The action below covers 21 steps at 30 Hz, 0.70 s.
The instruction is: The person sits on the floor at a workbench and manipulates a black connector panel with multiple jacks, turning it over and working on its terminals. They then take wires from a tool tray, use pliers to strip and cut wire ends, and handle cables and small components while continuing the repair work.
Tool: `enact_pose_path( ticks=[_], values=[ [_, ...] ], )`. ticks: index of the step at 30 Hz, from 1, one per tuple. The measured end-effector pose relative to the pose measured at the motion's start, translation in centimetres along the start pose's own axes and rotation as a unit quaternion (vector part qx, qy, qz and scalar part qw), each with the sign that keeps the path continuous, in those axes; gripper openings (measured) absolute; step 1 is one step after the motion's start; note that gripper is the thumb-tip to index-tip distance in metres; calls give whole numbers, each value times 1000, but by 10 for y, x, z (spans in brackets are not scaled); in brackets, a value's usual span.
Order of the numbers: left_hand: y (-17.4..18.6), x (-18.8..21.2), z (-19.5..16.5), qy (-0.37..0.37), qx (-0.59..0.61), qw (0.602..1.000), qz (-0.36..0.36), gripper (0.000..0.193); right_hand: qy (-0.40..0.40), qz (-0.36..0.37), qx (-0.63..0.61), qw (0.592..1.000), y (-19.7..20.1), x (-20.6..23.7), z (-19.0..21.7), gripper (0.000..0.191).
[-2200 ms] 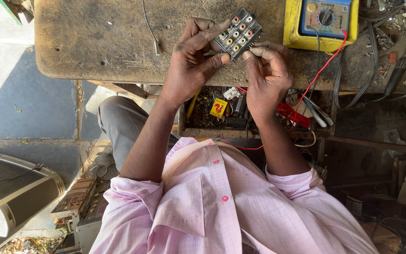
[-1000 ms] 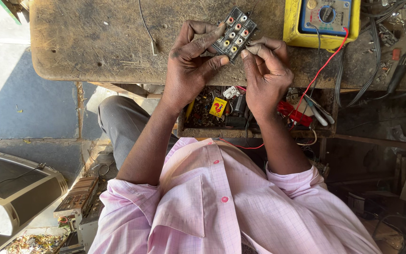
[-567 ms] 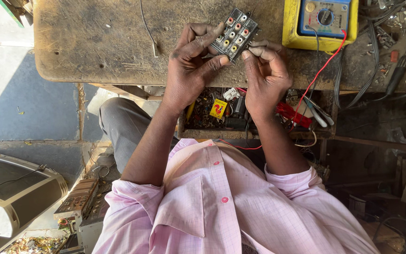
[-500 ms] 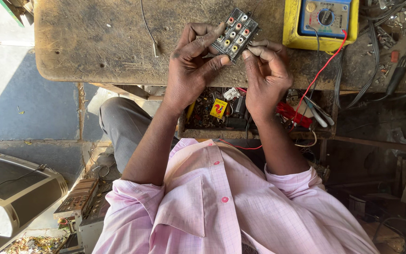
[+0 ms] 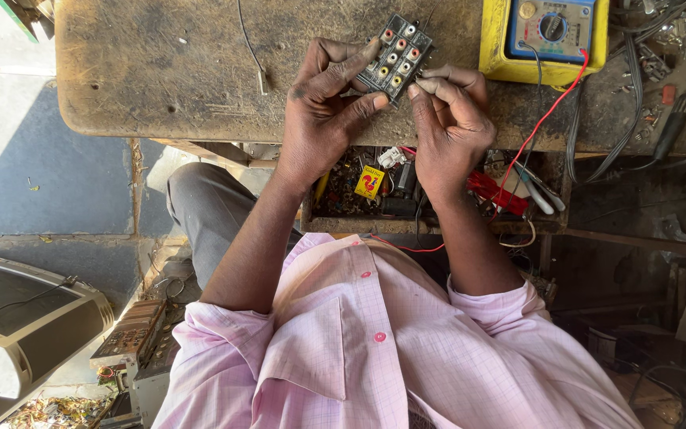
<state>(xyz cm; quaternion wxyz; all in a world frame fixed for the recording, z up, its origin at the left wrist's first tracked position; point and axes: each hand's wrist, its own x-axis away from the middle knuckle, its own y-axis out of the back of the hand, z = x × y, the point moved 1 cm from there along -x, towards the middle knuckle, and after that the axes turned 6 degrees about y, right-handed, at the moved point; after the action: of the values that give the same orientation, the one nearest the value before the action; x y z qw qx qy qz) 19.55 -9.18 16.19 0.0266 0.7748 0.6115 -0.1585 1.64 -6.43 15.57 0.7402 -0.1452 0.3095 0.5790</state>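
Hands meet over the worn wooden bench (image 5: 160, 71), and we look down on them from above. Our left hand (image 5: 323, 119) is closed around a small black connector block (image 5: 395, 57) with rows of round red, white and yellow sockets. The thumb presses on the block's near edge and the fingers curl behind it. Our right hand (image 5: 450, 119) is just beside it, at three o'clock from the left hand. Its fingertips are pinched together against the lower right corner of the block. We cannot tell if they hold something tiny there.

The block is up near twelve o'clock, tilted, above the bench top. At one o'clock sits a yellow meter (image 5: 537, 36) with a blue face and a round dial. A red wire (image 5: 541, 119) runs down from it toward a tray of small parts (image 5: 375, 183) under the bench edge, just below our hands. At eight o'clock, on the floor, lies a grey radio (image 5: 17, 326). Our pink shirt (image 5: 375, 342) fills the bottom
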Motion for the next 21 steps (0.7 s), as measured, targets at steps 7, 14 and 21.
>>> enact_pose_path(
  ticks=[7, 14, 21],
  values=[
    [13, 8, 9, -4, 9, 1000, 0, 52, -11, 6, 5, 1000, -12, 7, 1, 14],
    [12, 21, 11, -22, 20, 1000, -2, 53, -7, 17, 21, 1000, -13, 19, 2, 12],
    [23, 41, 43, -8, -3, 1000, -5, 55, 7, 18, -2, 1000, -19, 48, -17, 12]
  ],
)
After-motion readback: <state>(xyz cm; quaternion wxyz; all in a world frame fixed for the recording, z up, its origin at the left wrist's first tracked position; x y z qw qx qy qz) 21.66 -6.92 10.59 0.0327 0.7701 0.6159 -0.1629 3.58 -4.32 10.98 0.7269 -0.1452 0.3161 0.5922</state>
